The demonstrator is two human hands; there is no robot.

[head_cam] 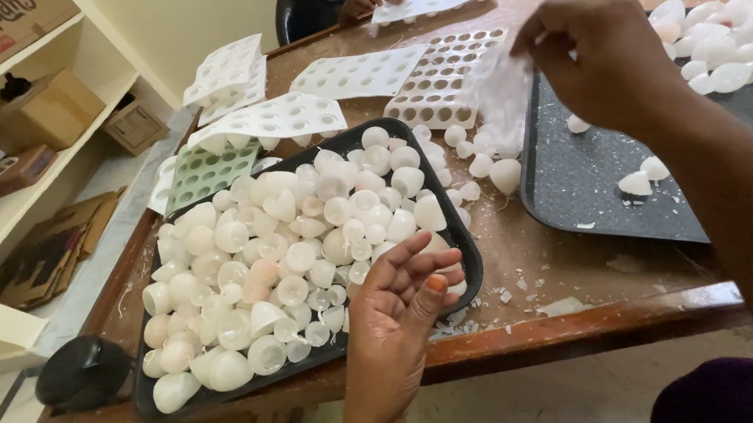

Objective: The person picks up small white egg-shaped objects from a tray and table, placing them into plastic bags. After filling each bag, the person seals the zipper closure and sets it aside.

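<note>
Overhead, film scrap (pixel 501 92) in right grip (pixel 601 59)

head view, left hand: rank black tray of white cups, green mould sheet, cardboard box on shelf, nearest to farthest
From the left hand:
1. Black tray of white cups, touching the fingers.
2. Green mould sheet, past the tray, upper left.
3. Cardboard box, on the shelf, far upper left.

Cardboard boxes (pixel 19 10) (shelved); perforated sheets (pixel 360 71)

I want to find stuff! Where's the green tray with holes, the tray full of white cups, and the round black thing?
green mould sheet (pixel 205 173), head view, its middle
black tray (pixel 472 264), head view, bare right rim
round black object (pixel 82 374), head view, its top
</note>
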